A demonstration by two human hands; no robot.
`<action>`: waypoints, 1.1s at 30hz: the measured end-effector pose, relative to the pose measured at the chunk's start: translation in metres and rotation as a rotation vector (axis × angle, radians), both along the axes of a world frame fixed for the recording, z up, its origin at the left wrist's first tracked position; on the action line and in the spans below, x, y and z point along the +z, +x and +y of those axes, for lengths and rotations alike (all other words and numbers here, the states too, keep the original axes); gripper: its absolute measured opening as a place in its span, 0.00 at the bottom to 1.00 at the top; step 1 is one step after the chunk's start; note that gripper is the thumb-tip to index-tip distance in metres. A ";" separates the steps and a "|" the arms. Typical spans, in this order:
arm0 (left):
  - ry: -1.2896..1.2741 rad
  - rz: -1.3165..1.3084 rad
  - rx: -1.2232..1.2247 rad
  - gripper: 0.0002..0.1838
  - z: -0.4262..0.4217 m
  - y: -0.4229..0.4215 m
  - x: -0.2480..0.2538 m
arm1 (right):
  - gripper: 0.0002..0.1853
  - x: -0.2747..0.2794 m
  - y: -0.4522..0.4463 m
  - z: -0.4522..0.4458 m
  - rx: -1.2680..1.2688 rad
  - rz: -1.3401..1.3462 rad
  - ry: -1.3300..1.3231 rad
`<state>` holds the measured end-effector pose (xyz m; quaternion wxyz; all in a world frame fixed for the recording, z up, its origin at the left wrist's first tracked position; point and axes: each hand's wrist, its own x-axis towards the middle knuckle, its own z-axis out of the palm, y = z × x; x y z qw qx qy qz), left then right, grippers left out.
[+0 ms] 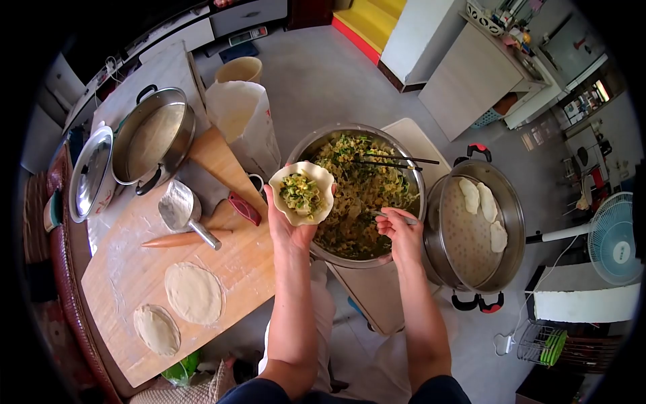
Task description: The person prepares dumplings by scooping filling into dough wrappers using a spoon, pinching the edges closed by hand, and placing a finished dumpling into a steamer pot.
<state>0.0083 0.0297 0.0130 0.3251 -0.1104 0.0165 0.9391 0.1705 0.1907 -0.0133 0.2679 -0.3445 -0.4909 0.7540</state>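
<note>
My left hand [294, 237] cups a round dough wrapper [327, 183] with wavy edges, and a chopped green and yellow filling [300, 195] sits inside it. My right hand [402, 236] grips a metal spoon [408, 219] over the large steel basin [301, 146], which holds more of the same filling [356, 188]. A pair of dark chopsticks [397, 163] rests across the basin's far right side. On the floured wooden board [235, 296] to the left lie a flat dough round [194, 293] and a smaller dough piece [157, 329].
A steamer pan [464, 259] at the right holds several filled dumplings [486, 205]. The board also carries a flour scoop [178, 205], a rolling pin [168, 240] and a cleaver [243, 207]. Behind stand a deep pan [183, 138], a lid [92, 174] and a flour bag [259, 145].
</note>
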 end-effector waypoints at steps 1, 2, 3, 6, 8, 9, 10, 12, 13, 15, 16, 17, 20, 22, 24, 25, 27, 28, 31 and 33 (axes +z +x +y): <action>0.012 0.014 -0.006 0.33 0.000 0.000 -0.002 | 0.11 0.002 0.002 0.001 -0.010 0.035 -0.022; -0.002 0.014 -0.003 0.33 -0.001 -0.001 -0.005 | 0.11 0.005 0.003 0.002 -0.020 0.070 -0.043; -0.014 0.012 0.001 0.33 -0.002 -0.001 -0.004 | 0.11 0.007 0.005 0.003 -0.014 0.118 -0.072; -0.018 0.009 -0.001 0.33 0.000 0.000 -0.002 | 0.12 0.017 0.008 0.006 0.000 0.246 -0.125; -0.020 0.019 0.001 0.33 0.000 0.001 -0.003 | 0.12 0.028 0.007 0.008 0.009 0.299 -0.121; -0.025 0.029 -0.004 0.32 0.003 0.002 -0.003 | 0.12 0.038 0.006 0.006 0.017 0.315 -0.086; -0.030 0.039 -0.009 0.31 0.004 0.003 -0.004 | 0.12 0.049 0.003 0.004 0.044 0.332 -0.054; -0.012 0.025 -0.033 0.32 0.007 0.005 -0.007 | 0.12 0.065 -0.002 0.002 0.091 0.361 0.012; -0.026 0.050 -0.043 0.33 0.009 0.009 -0.002 | 0.12 0.070 -0.004 0.003 0.128 0.366 0.053; -0.027 0.065 -0.069 0.33 0.014 0.012 -0.002 | 0.11 0.082 -0.011 -0.006 0.161 0.293 0.254; 0.069 0.012 -0.072 0.33 0.017 0.010 -0.007 | 0.11 0.089 -0.015 -0.013 0.177 0.254 0.355; 0.083 -0.006 -0.086 0.33 0.018 0.010 -0.012 | 0.09 0.095 -0.018 -0.022 0.225 0.216 0.529; 0.065 0.060 -0.099 0.34 0.023 0.016 -0.007 | 0.11 0.096 -0.028 -0.042 0.338 0.144 1.401; 0.035 0.092 -0.096 0.34 0.023 0.017 -0.002 | 0.16 0.094 -0.029 -0.053 0.426 0.155 1.565; 0.008 0.071 -0.090 0.34 0.021 0.017 0.001 | 0.15 0.096 -0.029 -0.055 0.396 0.156 1.554; 0.011 0.076 -0.089 0.33 0.020 0.016 0.003 | 0.14 0.103 -0.027 -0.053 0.364 0.161 1.532; -0.024 0.074 -0.067 0.33 0.020 0.013 0.001 | 0.12 0.116 -0.020 -0.050 0.312 0.147 1.455; -0.041 0.073 -0.059 0.34 0.020 0.013 0.000 | 0.12 0.121 -0.018 -0.048 0.292 0.157 1.458; -0.033 0.102 -0.052 0.33 0.019 0.012 -0.005 | 0.12 0.129 -0.012 -0.046 0.260 0.172 1.479; -0.002 0.107 -0.064 0.33 0.018 0.012 -0.004 | 0.12 0.124 -0.011 -0.050 0.336 0.152 1.464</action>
